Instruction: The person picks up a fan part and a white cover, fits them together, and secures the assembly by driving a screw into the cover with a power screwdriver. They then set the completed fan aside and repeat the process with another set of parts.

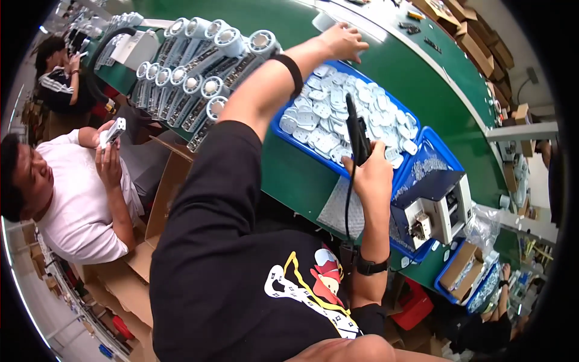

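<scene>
Right hand (pixel 374 172) is wrapped round a black tool (pixel 359 136) over the tray (pixel 310 154) of white pieces (pixel 319 108); left hand (pixel 345 42) is loose, fingers spread, near the tray's far end. Boxy machine (pixel 434 193) right of the tray, round-headed gadgets (pixel 229 39) left, green worktop (pixel 289 187) under it

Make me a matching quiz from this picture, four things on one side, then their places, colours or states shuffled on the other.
1. Left hand
2. Right hand
3. Pale pieces
4. Tabletop

A. Heaped in a blue tray
B. Green
C. Gripping a black tool
D. Stretched out by the tray's far edge

Pairs: 1-D, 2-C, 3-A, 4-B
</scene>
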Demonstrator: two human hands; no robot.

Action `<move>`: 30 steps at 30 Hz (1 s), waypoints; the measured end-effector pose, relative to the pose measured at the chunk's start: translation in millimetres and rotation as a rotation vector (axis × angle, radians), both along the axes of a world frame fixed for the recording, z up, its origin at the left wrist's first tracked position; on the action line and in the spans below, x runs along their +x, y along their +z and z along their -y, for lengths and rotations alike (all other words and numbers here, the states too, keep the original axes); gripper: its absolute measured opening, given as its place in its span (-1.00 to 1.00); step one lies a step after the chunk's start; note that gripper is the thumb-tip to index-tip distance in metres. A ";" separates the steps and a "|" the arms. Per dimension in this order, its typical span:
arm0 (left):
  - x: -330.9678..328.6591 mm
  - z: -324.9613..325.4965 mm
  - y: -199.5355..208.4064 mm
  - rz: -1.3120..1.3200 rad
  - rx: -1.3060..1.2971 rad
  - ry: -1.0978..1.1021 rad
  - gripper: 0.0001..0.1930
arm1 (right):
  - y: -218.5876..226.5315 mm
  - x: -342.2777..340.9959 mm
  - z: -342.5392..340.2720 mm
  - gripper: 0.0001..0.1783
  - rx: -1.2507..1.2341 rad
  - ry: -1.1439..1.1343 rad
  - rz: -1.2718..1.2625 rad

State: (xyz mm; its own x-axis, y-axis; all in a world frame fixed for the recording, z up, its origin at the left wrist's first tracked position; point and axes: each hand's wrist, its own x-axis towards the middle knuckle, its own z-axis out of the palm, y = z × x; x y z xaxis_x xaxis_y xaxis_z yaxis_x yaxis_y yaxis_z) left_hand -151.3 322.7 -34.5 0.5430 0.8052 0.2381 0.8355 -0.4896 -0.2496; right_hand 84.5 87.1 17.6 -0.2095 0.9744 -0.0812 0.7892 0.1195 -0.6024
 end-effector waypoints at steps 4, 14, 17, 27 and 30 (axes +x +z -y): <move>-12.5 57.6 13.1 0.321 0.218 0.049 -0.39 | -19.5 -25.7 -10.8 -0.39 -0.108 -0.033 0.240; -86.9 370.6 25.8 0.447 0.061 1.098 -0.37 | -22.4 7.8 -19.2 -0.48 0.038 0.098 -0.127; -101.7 408.8 -17.0 0.438 0.006 1.240 -0.32 | -13.6 19.5 -13.3 -0.47 0.048 0.090 -0.309; -25.8 398.0 19.8 1.757 -0.165 0.393 -0.51 | 30.0 33.1 48.5 -0.16 -0.382 0.142 -0.955; 28.0 388.5 27.3 1.866 -0.569 0.119 -0.44 | 31.1 35.6 68.2 -0.13 -0.558 0.128 -1.008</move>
